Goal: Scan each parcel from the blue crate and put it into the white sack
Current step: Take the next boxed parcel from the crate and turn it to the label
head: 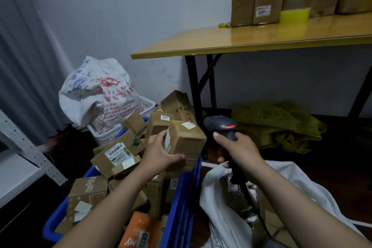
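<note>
The parcel (187, 139) being handled is a plain brown cardboard box, held up over the far end of the blue crate (181, 207). It has a small pale sticker on top and a white label on the near side, both too blurry to read. The left hand (161, 151) grips it from the near-left side, with the fingers curled over the labelled face and the thumb along the bottom edge.

Just right of it, not quite touching, is the black barcode scanner (221, 125) with a red strip lit on its head. The right hand (239, 149) is wrapped round the handle, thumb on top. Its cable drops toward the white sack (221, 217), which gapes open below that hand with a few boxes inside.

The crate's stuffed with more cardboard parcels. One has a barcode label (118, 153), and an orange one (141, 231) has "205" on it.

Behind the crate there's a white woven sack with red and blue Chinese print (96, 90) sitting in a white basket (149, 105). Opened cartons (267, 4) line the yellow table (241, 42), and olive-green bags (281, 127) lie underneath it.
</note>
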